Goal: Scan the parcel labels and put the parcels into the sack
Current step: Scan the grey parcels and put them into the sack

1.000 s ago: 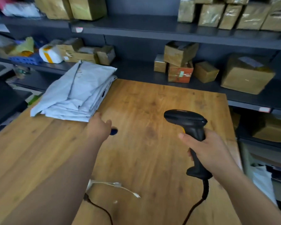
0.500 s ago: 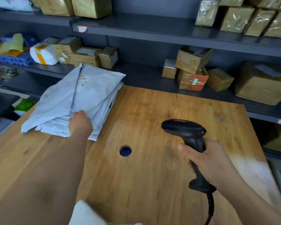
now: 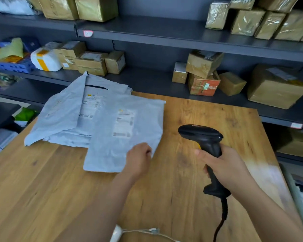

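Shelves: dark racks (image 3: 164,34) behind the surface, loaded with taped brown boxes (image 3: 276,86); one white packet with yellow tape (image 3: 45,59) sits on the middle shelf at left.
Sack: can't pick one out in this view.
Pile: grey mailers stacked at the far left of the wooden surface (image 3: 191,180), the pile (image 3: 63,116) rumpled, a label showing on top.
Parcel: one flat grey mailer (image 3: 122,137) lies half off the pile, its near end flat on the wood; soft plastic, slightly creased.
Label: white sticker (image 3: 124,123) face up in the middle of the parcel, print too blurred to read.
Left hand: the left hand (image 3: 138,159) is closed on the parcel's near right corner, fingers curled over the edge, pinching it.
Right hand: the right hand (image 3: 224,166) is wrapped tight round the handle of a black scanner (image 3: 202,137), index finger up at the yellow trigger.
Scanner: held upright over the surface, just right of the parcel, head pointing left and away; its cable (image 3: 222,217) drops off the near edge.
Extras: a thin white cord (image 3: 147,231) lies at the near edge.
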The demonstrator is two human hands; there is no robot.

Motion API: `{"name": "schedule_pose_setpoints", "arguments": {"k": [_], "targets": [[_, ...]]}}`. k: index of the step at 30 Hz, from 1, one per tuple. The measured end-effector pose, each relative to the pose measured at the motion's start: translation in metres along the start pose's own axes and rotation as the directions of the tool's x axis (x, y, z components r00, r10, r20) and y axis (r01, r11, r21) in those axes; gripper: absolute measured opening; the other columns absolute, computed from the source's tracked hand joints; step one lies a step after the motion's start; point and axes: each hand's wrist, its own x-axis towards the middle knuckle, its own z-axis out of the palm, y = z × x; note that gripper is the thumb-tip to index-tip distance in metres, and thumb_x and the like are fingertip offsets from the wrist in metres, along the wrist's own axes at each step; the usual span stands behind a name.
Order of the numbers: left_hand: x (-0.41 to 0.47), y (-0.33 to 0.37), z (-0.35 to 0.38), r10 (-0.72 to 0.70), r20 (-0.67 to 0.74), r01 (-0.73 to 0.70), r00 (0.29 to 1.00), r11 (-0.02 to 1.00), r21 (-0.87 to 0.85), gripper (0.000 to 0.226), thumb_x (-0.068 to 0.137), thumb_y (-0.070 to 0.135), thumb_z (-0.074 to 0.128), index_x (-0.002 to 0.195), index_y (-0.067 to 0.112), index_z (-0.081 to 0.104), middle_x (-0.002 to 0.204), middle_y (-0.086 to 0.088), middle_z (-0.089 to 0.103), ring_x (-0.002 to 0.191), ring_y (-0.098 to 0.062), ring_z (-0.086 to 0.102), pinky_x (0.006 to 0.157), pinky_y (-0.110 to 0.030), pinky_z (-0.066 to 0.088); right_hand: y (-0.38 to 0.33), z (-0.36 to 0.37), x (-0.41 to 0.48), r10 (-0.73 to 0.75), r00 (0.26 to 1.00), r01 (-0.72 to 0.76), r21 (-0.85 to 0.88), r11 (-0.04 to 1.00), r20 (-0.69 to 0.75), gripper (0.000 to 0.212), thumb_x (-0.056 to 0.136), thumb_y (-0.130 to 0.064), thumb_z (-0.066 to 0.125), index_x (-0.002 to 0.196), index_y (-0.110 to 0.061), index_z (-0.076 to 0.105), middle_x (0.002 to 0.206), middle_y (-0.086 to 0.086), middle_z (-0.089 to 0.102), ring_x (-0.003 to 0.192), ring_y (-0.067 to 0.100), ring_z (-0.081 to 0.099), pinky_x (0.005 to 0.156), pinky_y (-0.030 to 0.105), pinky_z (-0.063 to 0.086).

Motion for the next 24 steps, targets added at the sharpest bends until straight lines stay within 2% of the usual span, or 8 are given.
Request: {"name": "schedule_pose_setpoints", "arguments": {"k": [5, 8, 10, 12, 15, 17, 21, 24], "targets": [[-0.045, 0.038, 0.036, -0.018, 0.237, 0.069, 0.971, 0.976, -0.208, 0.01, 0.09, 0.024, 0.054, 0.085, 0.025, 0.062, 0.103, 0.005, 0.065, 0.102, -0.016, 0.06, 0.088, -0.03, 0.045, 0.009, -0.013, -0.014, 0.018, 1.0, -0.018, -0.017, 1.0, -0.023, 0.031, 0.086, -0.029, 0.068, 0.082, 0.0, 0.059, 0.056, 0.009, 0.06, 0.043, 0.011, 0.053, 0.047, 0.022, 0.045], [-0.038, 0.027, 0.032, -0.096, 0.087, 0.112, 0.992, 0.974, -0.198, 0.026, 0.091, 0.037, 0.059, 0.112, 0.022, 0.063, 0.125, 0.002, 0.06, 0.119, -0.018, 0.054, 0.101, -0.032, 0.04, 0.018, -0.017, -0.02, 0.046, 0.999, -0.046, -0.017, 0.999, -0.017, 0.026, 0.086, -0.029, 0.068, 0.083, -0.004, 0.06, 0.055, 0.007, 0.06, 0.044, 0.013, 0.054, 0.048, 0.026, 0.046], [-0.023, 0.01, 0.024, -0.259, 0.002, 0.259, 0.966, 0.966, -0.007, 0.054, 0.092, 0.042, 0.056, 0.138, 0.017, 0.045, 0.149, -0.007, 0.037, 0.138, -0.026, 0.033, 0.111, -0.038, 0.029, 0.023, -0.017, -0.024, 0.062, 0.998, -0.062, -0.015, 0.998, -0.013, 0.028, 0.086, -0.028, 0.068, 0.085, -0.001, 0.06, 0.054, 0.006, 0.059, 0.044, 0.013, 0.053, 0.047, 0.027, 0.045], [-0.008, -0.007, 0.015, -0.434, 0.052, 0.431, 0.9, 0.901, 0.052, 0.076, 0.092, 0.045, 0.055, 0.151, 0.013, 0.02, 0.158, -0.013, 0.015, 0.144, -0.032, 0.017, 0.115, -0.045, 0.02, 0.026, -0.015, -0.028, 0.072, 0.997, -0.072, -0.015, 0.997, -0.013, 0.029, 0.087, -0.026, 0.067, 0.087, 0.001, 0.059, 0.057, 0.008, 0.058, 0.041, 0.009, 0.053, 0.044, 0.023, 0.044], [0.014, -0.023, 0.013, -0.571, 0.124, 0.583, 0.811, 0.806, -0.102, 0.098, 0.086, 0.047, 0.064, 0.152, 0.007, 0.004, 0.157, -0.017, 0.009, 0.144, -0.036, 0.014, 0.116, -0.051, 0.02, 0.03, -0.012, -0.034, 0.09, 0.996, -0.09, -0.002, 0.996, -0.01, 0.029, 0.086, -0.027, 0.068, 0.088, 0.001, 0.06, 0.058, 0.008, 0.057, 0.041, 0.006, 0.053, 0.043, 0.021, 0.044], [0.025, -0.026, 0.015, -0.616, 0.122, 0.626, 0.778, 0.776, -0.073, 0.108, 0.079, 0.054, 0.069, 0.151, 0.004, 0.006, 0.155, -0.018, 0.015, 0.143, -0.036, 0.018, 0.115, -0.05, 0.023, 0.033, -0.012, -0.035, 0.102, 0.995, -0.102, 0.002, 0.995, -0.012, 0.029, 0.086, -0.027, 0.068, 0.087, 0.0, 0.06, 0.058, 0.008, 0.056, 0.042, 0.006, 0.053, 0.044, 0.022, 0.045], [0.043, -0.026, 0.025, -0.646, 0.132, 0.659, 0.752, 0.739, -0.136, 0.114, 0.056, 0.055, 0.084, 0.141, -0.001, 0.033, 0.138, -0.016, 0.046, 0.124, -0.034, 0.048, 0.097, -0.044, 0.046, 0.037, -0.018, -0.032, 0.11, 0.994, -0.109, 0.012, 0.994, -0.021, 0.024, 0.086, -0.026, 0.068, 0.082, -0.004, 0.059, 0.055, 0.003, 0.056, 0.044, 0.007, 0.055, 0.045, 0.022, 0.046], [0.037, -0.011, 0.033, -0.528, 0.228, 0.575, 0.818, 0.739, -0.351, 0.055, 0.074, 0.023, 0.081, 0.117, -0.004, 0.06, 0.105, -0.012, 0.064, 0.085, -0.03, 0.062, 0.06, -0.031, 0.049, 0.04, -0.025, -0.027, 0.111, 0.994, -0.111, 0.024, 0.994, -0.022, 0.025, 0.086, -0.028, 0.068, 0.08, -0.005, 0.059, 0.058, 0.002, 0.056, 0.045, 0.005, 0.056, 0.049, 0.024, 0.047]]}}
